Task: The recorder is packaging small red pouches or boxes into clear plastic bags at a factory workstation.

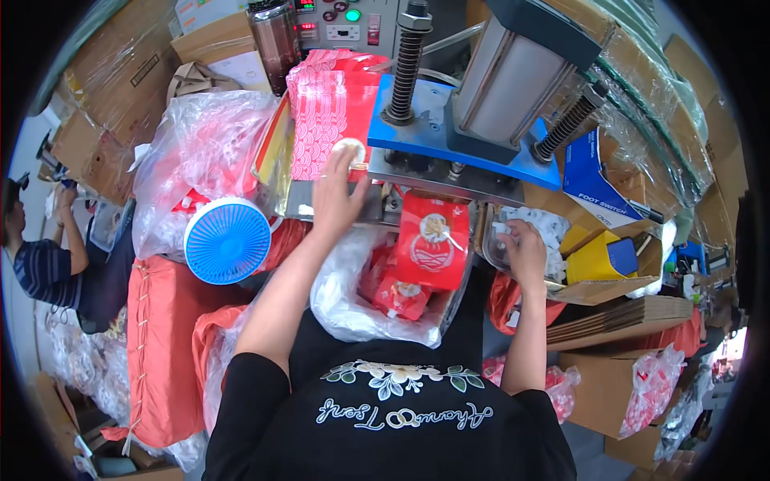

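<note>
Red pouch (433, 240) under press, left hand (337, 196) on red stack (329, 120)

Stacked cardboard boxes (120, 72) (many wrapped in clear film) crowd the bright room around a cluttered workbench (321, 200).

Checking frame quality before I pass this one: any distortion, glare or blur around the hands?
Head view: strong fisheye bending and black corners at the rim; glare on the clear plastic bag; left hand and right hand reasonably sharp; lighting bright and even.
</note>
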Tool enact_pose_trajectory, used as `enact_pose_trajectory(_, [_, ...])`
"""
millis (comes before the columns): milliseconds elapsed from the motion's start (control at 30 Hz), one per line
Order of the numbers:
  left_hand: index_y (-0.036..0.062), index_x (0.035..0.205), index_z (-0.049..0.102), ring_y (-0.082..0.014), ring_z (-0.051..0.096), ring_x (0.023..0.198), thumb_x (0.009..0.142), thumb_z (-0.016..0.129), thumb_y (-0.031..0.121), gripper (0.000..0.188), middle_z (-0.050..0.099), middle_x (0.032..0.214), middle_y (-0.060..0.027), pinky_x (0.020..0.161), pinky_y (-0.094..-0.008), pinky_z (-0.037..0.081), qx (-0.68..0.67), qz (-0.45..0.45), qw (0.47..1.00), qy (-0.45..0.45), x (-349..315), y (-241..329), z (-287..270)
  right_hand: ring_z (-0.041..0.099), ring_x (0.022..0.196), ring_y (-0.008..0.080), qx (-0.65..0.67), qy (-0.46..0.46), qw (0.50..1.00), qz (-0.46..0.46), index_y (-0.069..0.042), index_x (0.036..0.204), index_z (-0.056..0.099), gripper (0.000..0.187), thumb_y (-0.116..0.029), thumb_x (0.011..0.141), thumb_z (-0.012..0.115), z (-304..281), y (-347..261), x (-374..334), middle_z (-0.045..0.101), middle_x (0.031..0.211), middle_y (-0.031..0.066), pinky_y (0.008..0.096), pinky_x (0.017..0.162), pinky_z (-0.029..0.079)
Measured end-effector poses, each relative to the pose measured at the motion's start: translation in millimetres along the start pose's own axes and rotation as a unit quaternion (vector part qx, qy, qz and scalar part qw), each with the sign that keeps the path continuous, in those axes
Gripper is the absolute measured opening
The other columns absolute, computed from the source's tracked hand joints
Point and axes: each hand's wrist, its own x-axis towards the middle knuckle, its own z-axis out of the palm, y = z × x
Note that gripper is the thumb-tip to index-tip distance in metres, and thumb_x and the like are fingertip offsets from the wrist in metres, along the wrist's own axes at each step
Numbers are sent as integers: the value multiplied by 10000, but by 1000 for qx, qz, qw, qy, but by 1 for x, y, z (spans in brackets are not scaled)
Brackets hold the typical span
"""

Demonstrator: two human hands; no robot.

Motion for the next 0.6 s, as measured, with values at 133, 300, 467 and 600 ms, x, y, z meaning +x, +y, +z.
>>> enact_pose_trajectory(133, [119, 1451, 438, -306, 360, 1414, 831, 725, 402, 739, 440, 1499, -98, 1169, -517, 166, 133, 3, 982, -134, -45, -3, -28, 590, 724, 239, 22, 115, 993, -7, -57, 1119, 659, 346, -179, 810, 757, 1, 24, 1, 608, 828, 93, 346, 668, 480])
enact_pose_trajectory(300, [130, 1115, 705, -271, 545, 1215, 829, 706, 147, 286, 662, 1192, -47, 1133, -567, 175, 50, -38, 995, -82, -74, -7, -61, 546, 741, 105, 205, 115, 967, 95, -37, 1170, 637, 323, -134, 873, 719, -13, 35, -4, 608, 843, 18, 251, 634, 456])
enact_pose_trajectory(467, [19, 982, 726, -130, 632, 844, 879, 681, 45, 116, 715, 892, -53, 771, -267, 477, -268, -165, 941, -124, -58, 54, -74, 592, 788, 87, 443, -21, 889, 113, -38, 1138, 634, 296, -41, 853, 715, -21, -7, -8, 635, 906, 4, 228, 659, 468])
enact_pose_trajectory(600, [-19, 911, 734, -64, 587, 691, 833, 742, 83, 128, 686, 732, -56, 633, -258, 465, -339, -293, 868, -215, -88, 70, -46, 590, 758, 112, 345, -87, 934, -25, -40, 986, 670, 235, -48, 778, 780, -22, -74, -6, 633, 843, 19, 252, 648, 453])
